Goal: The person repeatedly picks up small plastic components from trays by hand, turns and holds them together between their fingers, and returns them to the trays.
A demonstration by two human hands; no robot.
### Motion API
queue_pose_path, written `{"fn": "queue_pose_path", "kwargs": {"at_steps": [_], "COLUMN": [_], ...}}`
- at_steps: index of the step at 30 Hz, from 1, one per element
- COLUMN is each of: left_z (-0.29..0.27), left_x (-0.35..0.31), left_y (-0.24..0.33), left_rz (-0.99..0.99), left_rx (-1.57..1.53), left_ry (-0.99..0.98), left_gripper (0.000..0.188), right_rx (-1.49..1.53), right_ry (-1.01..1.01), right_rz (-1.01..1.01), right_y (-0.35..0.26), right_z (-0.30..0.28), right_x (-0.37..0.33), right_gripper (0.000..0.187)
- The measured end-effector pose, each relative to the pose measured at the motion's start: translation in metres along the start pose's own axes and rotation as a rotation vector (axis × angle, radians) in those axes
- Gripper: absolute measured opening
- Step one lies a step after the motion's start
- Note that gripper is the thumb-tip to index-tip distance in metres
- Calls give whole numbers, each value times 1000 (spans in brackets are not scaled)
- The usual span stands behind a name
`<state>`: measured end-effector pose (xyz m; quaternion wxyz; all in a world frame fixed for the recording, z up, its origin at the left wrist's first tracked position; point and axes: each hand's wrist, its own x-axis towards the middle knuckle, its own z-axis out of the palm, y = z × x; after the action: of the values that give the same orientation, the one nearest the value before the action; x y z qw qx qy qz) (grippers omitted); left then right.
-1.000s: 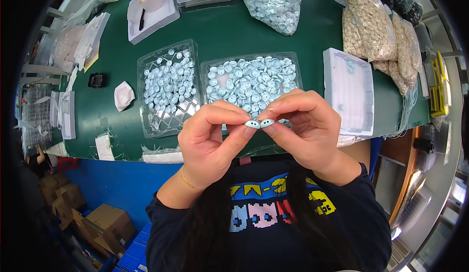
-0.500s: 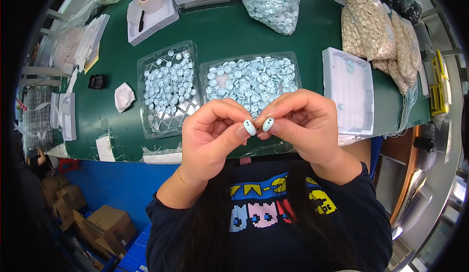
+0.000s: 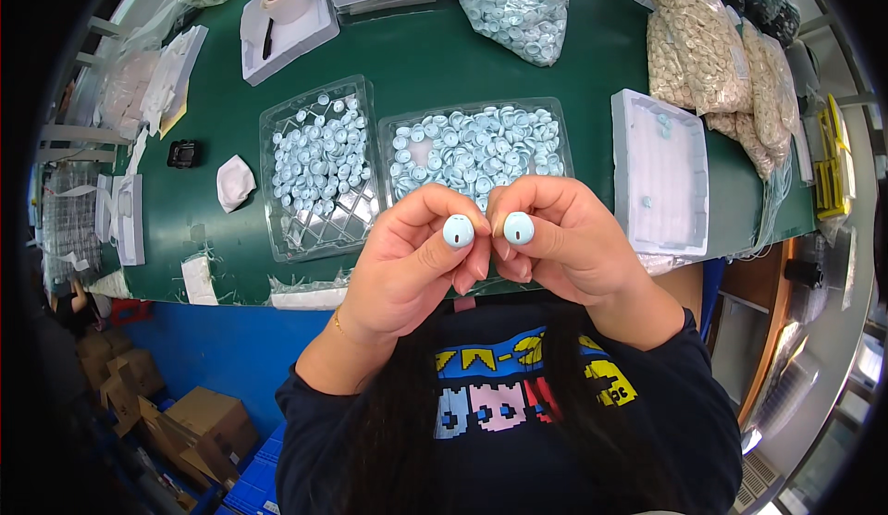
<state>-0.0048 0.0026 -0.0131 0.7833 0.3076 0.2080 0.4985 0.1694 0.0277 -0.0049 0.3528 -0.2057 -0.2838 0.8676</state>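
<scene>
Between thumb and fingers, my left hand (image 3: 393,260) pinches a small light-blue earbud shell (image 3: 458,231). A matching earbud shell (image 3: 519,229) is pinched the same way in my right hand (image 3: 578,251). Each shell shows a rounded face with a dark slot, and the two are held side by side, slightly apart. My fingertips meet between them. Just beyond my hands lies a clear plastic tray (image 3: 566,131) heaped with similar light-blue pieces; my hands cover part of its near side. Left of it, another clear tray (image 3: 277,228) holds more of these pieces.
To the right, a white tray (image 3: 661,191) contains a few light-blue pieces. Bags of beige parts (image 3: 698,62) lie behind it. A bag of light-blue pieces (image 3: 518,15) sits at the back. On the left are a tape roll (image 3: 285,1), a white crumpled piece (image 3: 235,184) and a black box (image 3: 184,154).
Both earbud shells have been turned, so their rounded slotted faces show instead of their narrow sides with dark spots. My hands have shifted slightly, still pinching them.
</scene>
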Motion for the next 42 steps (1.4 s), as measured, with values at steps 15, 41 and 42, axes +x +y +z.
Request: {"fn": "queue_pose_path", "kwargs": {"at_steps": [15, 41, 42], "left_z": [1, -7, -6], "left_x": [0, -3, -4], "left_y": [-1, -6, -6], "left_rz": [-9, -130, -130], "left_rx": [-32, -126, -126], "left_ry": [22, 87, 88], "left_gripper": [13, 11, 11], "right_rx": [39, 77, 98], "right_ry": [-29, -161, -172], "right_rz": [25, -44, -35], "right_y": [4, 19, 19], "right_z": [-3, -28, -28], "right_x": [2, 13, 13], "right_gripper": [14, 10, 10]}}
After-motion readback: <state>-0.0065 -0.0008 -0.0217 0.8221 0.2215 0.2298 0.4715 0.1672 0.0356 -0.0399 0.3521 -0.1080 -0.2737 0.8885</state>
